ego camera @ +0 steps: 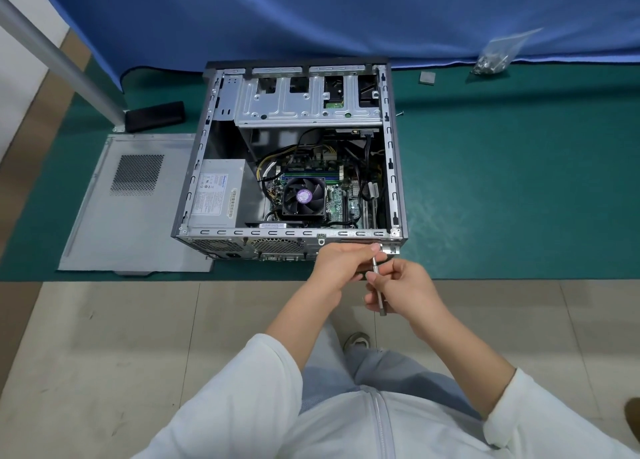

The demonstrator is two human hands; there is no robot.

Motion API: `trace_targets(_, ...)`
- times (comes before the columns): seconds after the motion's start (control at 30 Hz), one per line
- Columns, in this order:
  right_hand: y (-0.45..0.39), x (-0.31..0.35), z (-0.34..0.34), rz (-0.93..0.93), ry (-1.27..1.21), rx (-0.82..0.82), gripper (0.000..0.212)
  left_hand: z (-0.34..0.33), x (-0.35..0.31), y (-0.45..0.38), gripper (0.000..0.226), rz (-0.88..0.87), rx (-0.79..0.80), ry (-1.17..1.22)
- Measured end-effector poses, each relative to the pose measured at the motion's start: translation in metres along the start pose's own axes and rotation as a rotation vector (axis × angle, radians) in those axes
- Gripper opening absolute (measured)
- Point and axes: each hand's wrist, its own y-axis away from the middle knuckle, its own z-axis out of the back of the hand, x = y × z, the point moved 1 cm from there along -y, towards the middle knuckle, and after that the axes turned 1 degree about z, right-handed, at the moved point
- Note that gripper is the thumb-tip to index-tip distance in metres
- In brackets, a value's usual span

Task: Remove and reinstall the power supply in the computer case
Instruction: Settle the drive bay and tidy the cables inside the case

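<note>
Single head-worn wide-angle view, looking forward and steeply down from above a standing person's chest. Close over the left hand (332, 268) and right hand (405, 287), a little farther from the open computer case (298, 160) lying on the green mat (519, 181). Edges bowed by lens distortion.

Beige tiled floor (104, 354), green mat (519, 181), blue cloth (311, 15) behind.
</note>
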Motion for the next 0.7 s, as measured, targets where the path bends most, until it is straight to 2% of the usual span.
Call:
trace_targets(0.4,0.008,-0.003,-0.004,0.056,-0.064,-0.053,0.015,-0.004,0.005,0.003,0.021,0.04,0.017,0.09)
trace_targets(0.57,0.011,-0.001,-0.005,0.083,-0.045,-0.064,0.013,-0.005,0.005,0.004,0.019,0.045,0.007,0.111)
trace_targets(0.7,0.011,0.0,-0.004,0.082,-0.083,-0.068,0.01,-0.003,0.006,0.003,0.009,0.002,-0.017,0.035)
